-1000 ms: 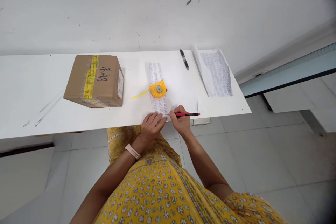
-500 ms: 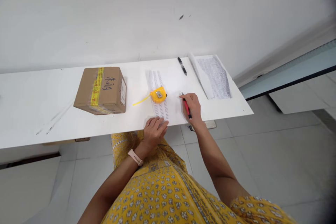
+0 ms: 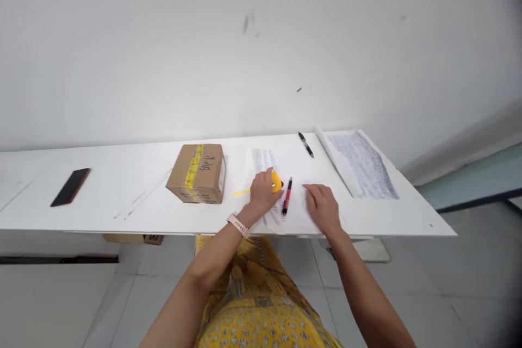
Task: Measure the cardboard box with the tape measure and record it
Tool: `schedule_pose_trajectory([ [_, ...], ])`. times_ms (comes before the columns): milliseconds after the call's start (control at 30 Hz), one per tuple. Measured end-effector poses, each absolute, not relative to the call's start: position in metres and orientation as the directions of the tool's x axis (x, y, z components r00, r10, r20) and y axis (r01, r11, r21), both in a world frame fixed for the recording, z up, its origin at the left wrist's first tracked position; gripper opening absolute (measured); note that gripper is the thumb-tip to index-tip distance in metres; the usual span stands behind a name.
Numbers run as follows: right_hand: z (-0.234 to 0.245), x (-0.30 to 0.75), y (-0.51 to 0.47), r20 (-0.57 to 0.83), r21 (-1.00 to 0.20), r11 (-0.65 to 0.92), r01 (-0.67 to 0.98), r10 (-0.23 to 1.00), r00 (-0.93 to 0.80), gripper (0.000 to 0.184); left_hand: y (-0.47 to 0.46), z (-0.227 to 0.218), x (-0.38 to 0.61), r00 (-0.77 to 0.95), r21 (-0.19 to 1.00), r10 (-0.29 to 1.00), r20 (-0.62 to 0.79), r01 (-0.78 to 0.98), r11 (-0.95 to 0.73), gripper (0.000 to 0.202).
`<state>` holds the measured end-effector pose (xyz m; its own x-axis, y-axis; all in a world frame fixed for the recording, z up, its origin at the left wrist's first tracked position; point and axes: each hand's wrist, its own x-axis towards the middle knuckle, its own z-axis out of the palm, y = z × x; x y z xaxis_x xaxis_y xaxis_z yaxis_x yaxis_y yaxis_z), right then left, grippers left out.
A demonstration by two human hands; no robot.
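Observation:
My left hand (image 3: 263, 194) is closed over a yellow tape measure (image 3: 277, 180) that lies on a narrow printed paper strip (image 3: 263, 160); a short length of yellow tape (image 3: 241, 192) sticks out to the left. A red pen (image 3: 287, 196) lies loose on the white table (image 3: 122, 201) just right of that hand. My right hand (image 3: 323, 206) rests flat and open on the table right of the pen, holding nothing. A cardboard box (image 3: 198, 173) with yellow tape and black writing stands left of my left hand.
A black pen (image 3: 305, 144) lies near the wall. A printed sheet (image 3: 359, 164) covers the table's right end. A dark phone (image 3: 70, 186) lies far left. Another cardboard box (image 3: 132, 238) sits under the table. Tiled floor lies below.
My right hand has put the red pen down and now lies open beside it. My left hand has gone from the paper's near end onto the tape measure. The view has tilted up.

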<state>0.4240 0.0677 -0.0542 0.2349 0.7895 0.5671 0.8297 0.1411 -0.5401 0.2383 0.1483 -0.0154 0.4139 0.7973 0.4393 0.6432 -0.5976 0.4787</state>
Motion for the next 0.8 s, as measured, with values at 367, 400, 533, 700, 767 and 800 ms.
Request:
schedule_pose_trajectory([
  [367, 0.035, 0.313, 0.045, 0.053, -0.978, 0.073, 0.197, 0.993, -0.109, 0.029, 0.030, 0.051, 0.121, 0.319, 0.999, 0.947, -0.047, 0.014, 0.045, 0.084],
  [400, 0.042, 0.305, 0.049, 0.045, -0.983, 0.075, 0.170, 0.984, -0.174, 0.026, 0.025, 0.055, 0.107, 0.308, 0.998, 0.949, -0.064, -0.008, 0.070, 0.083],
  [533, 0.081, 0.277, 0.086, 0.081, -0.990, 0.118, 0.083, 0.931, -0.355, 0.023, 0.007, 0.067, 0.052, 0.320, 0.989, 0.944, -0.083, -0.086, 0.116, 0.078],
  [700, 0.129, 0.244, 0.183, 0.237, -0.953, 0.275, 0.130, 0.939, -0.250, 0.026, -0.021, 0.076, 0.009, 0.284, 0.940, 0.934, -0.217, -0.198, 0.279, 0.074],
  [767, 0.132, 0.230, 0.224, 0.234, -0.952, 0.269, 0.144, 0.948, -0.217, 0.024, -0.026, 0.079, 0.004, 0.218, 0.894, 0.937, -0.273, -0.303, 0.331, 0.072],
  [800, 0.130, 0.223, 0.241, 0.222, -0.954, 0.255, 0.157, 0.953, -0.204, 0.023, -0.026, 0.081, 0.004, 0.190, 0.874, 0.939, -0.288, -0.349, 0.338, 0.071],
])
